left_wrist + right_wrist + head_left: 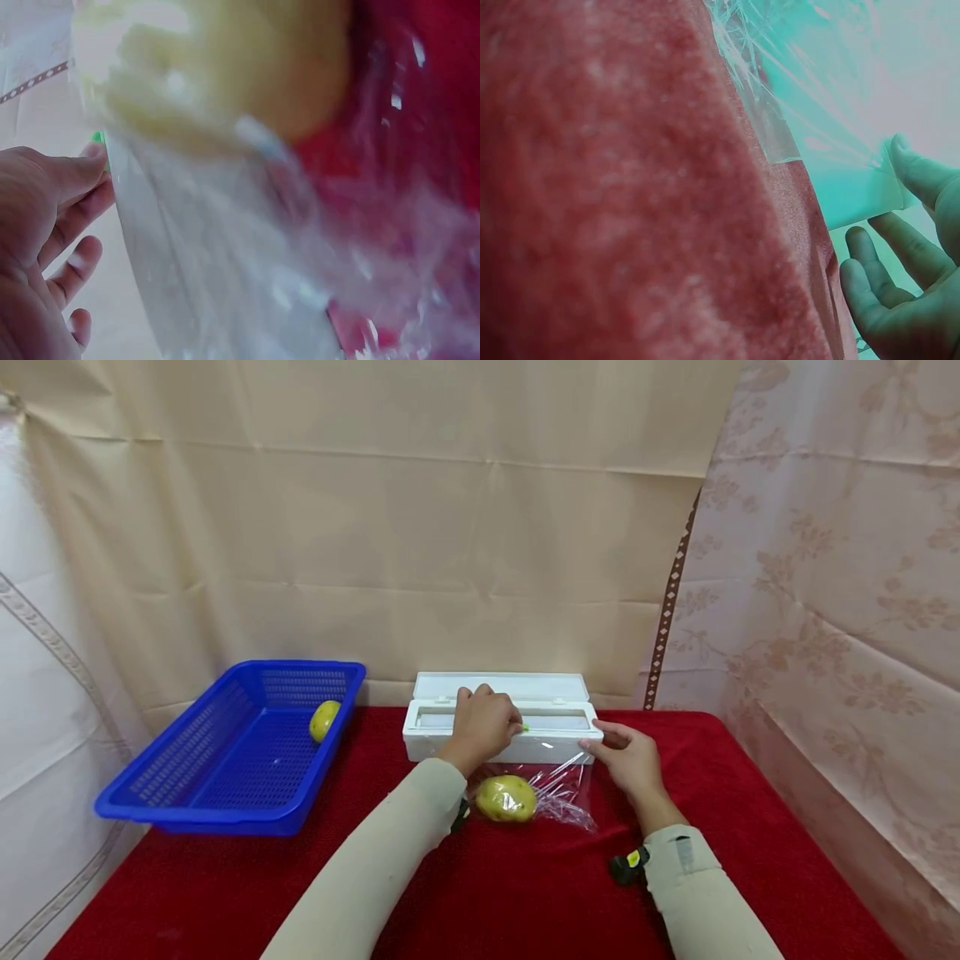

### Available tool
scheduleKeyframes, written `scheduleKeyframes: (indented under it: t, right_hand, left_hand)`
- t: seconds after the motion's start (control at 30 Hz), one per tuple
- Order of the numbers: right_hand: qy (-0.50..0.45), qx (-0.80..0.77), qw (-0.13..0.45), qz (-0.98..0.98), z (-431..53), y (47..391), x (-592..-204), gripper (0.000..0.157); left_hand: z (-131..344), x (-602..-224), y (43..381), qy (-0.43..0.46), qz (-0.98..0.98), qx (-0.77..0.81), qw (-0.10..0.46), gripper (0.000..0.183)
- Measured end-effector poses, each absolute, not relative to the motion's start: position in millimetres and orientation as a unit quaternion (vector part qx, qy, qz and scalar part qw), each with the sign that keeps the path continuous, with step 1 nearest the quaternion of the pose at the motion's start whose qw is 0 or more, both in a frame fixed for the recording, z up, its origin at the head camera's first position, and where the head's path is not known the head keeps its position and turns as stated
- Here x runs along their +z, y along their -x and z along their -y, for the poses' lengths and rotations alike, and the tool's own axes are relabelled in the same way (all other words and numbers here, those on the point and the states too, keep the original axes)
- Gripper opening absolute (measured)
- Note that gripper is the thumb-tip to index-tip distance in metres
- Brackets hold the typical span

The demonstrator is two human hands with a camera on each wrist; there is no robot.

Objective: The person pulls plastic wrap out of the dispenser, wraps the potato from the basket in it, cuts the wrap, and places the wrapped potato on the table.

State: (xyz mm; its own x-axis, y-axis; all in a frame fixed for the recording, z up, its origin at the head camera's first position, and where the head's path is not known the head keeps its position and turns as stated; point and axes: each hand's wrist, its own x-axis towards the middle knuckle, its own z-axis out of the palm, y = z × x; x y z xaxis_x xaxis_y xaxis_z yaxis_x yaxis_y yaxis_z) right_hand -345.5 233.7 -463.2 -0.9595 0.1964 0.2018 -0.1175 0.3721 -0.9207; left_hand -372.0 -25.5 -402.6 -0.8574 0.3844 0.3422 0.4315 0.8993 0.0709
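A white cling film dispenser [498,747] stands on the red cloth, its lid [502,687] raised at the back. With thumb and forefinger my left hand [482,727] pinches the small green cutter slider [526,727] along the dispenser's front edge; the left wrist view shows that slider [98,138] too. My right hand [628,758] grips the dispenser's right end, the thumb [922,172] pressing film against its front. Clear cling film [562,797] hangs from the front edge and covers a yellow potato [506,798] lying before the box.
To the left stands a blue plastic basket [225,815] with another yellow potato [324,721] by its right wall. A beige curtain [375,527] hangs behind the table, and a patterned cloth [847,610] lines the right side.
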Motion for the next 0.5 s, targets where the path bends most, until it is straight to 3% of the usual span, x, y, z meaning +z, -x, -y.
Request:
scheduleKeyframes:
  t: [0.5]
  right_hand:
    - [0.018, 0.557, 0.131, 0.82, -236, 346, -464, 0.053]
  left_hand:
    - [48, -408, 372, 0.198, 0.963, -0.079, 0.162, 0.013]
